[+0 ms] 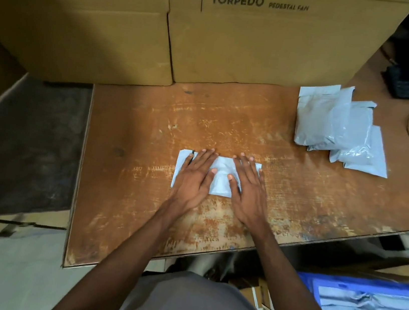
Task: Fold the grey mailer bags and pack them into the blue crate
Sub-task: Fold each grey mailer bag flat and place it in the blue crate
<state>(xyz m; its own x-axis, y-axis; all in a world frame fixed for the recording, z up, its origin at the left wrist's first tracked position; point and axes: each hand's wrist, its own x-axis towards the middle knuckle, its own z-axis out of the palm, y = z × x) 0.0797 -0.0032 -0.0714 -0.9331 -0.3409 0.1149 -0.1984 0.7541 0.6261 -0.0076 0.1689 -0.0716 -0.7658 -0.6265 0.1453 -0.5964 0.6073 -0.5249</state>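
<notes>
Cardboard boxes [84, 32] stand along the back of the worn brown table [126, 196], the one on the right printed "TORPEDO PEDESTAL FAN". Near the table's middle lies a folded grey bag [220, 180], and both hands lie flat on top of it. The left hand [192, 176] covers the bag's left part, fingers straight and spread, with the bag's left edge showing just beyond them. The right hand [248, 187] presses the right part the same way — fingers straight, thumb angled in toward the other thumb, a strip of bag bare between the two. Farther right and back, well apart from the hands, a loose pile [338, 126] of grey bags rests on the table, overlapping one another. At the lower right, below the table's edge, sits the blue crate [309, 282] — rows of folded grey bags lie inside it.
</notes>
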